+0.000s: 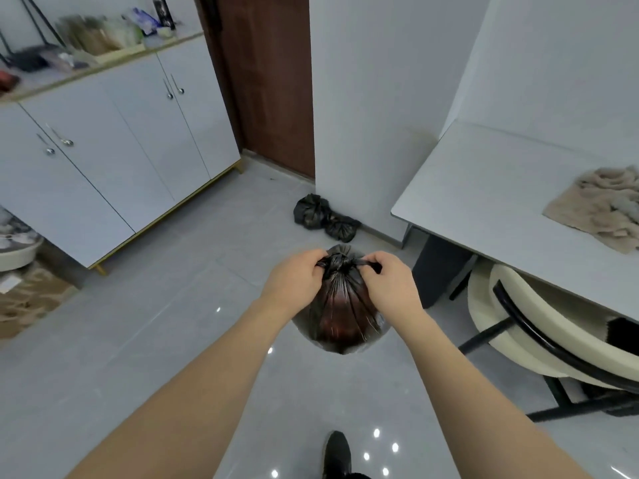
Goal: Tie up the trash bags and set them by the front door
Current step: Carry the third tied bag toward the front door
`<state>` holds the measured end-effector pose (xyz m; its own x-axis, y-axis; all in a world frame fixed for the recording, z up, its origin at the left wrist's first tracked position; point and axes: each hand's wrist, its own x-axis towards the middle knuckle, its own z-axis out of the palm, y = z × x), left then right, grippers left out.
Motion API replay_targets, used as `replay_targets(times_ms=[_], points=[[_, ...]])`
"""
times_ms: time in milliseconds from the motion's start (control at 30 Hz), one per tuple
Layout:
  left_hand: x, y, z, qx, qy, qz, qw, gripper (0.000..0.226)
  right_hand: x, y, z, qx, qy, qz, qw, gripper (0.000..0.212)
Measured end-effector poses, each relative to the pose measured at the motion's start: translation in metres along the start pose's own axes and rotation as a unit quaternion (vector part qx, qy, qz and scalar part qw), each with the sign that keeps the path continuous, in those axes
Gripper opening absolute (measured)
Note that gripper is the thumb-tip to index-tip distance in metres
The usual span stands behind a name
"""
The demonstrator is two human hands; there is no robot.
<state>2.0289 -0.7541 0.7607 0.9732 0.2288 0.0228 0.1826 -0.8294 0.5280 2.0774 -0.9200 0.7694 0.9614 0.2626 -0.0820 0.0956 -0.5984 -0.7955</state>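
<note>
Currently, the left hand [300,275] and the right hand [386,282] each pinch one twisted end of the knot at the top of a black trash bag [342,312], fingers curled round the plastic on either side. The bag hangs at frame centre above a glossy grey tiled floor [193,305] that reflects small ceiling lights. At 12 o'clock from the bag, two tied black bags [325,217] lie on the floor, touching each other, against the foot of a white wall section [373,115]. At 11 o'clock stands a dark brown door [273,81]. At 10 o'clock, a white cabinet [114,146] on gold legs carries cluttered items, too blurred to identify. At 2 o'clock, a white table [484,188] bears a beige cloth [601,209]; a cream chair [539,333] with a black frame sits beneath it. A dark shoe [337,454] shows at 6 o'clock.
</note>
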Motion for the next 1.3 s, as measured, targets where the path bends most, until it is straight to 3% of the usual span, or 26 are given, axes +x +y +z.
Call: replay_targets(times_ms=[300,500,733,867,1100,1300], points=[[0.162,-0.050,-0.039,0.006,-0.015,-0.012,1.000,0.031,0.160,-0.054,0.031,0.007,0.003,-0.007,1.000,0.018],[0.286,-0.103,-0.052,-0.011,-0.009,0.062,0.998,0.032,0.263,-0.085,0.063,0.033,0.033,0.041,0.998,0.012],[0.432,-0.128,-0.055,-0.053,-0.088,0.115,0.988,0.027,0.371,-0.102,0.082,0.059,0.094,0.098,0.989,0.012],[0.499,-0.123,-0.035,-0.052,-0.158,0.126,0.978,0.022,0.427,-0.085,0.080,0.074,0.117,0.139,0.981,0.012],[0.599,-0.130,0.024,-0.053,-0.205,0.103,0.972,0.018,0.531,-0.039,0.083,0.067,0.110,0.193,0.973,0.013],[0.691,-0.176,0.159,-0.073,-0.259,0.148,0.952,0.022,0.617,0.076,0.145,0.073,0.139,0.276,0.948,0.012]])
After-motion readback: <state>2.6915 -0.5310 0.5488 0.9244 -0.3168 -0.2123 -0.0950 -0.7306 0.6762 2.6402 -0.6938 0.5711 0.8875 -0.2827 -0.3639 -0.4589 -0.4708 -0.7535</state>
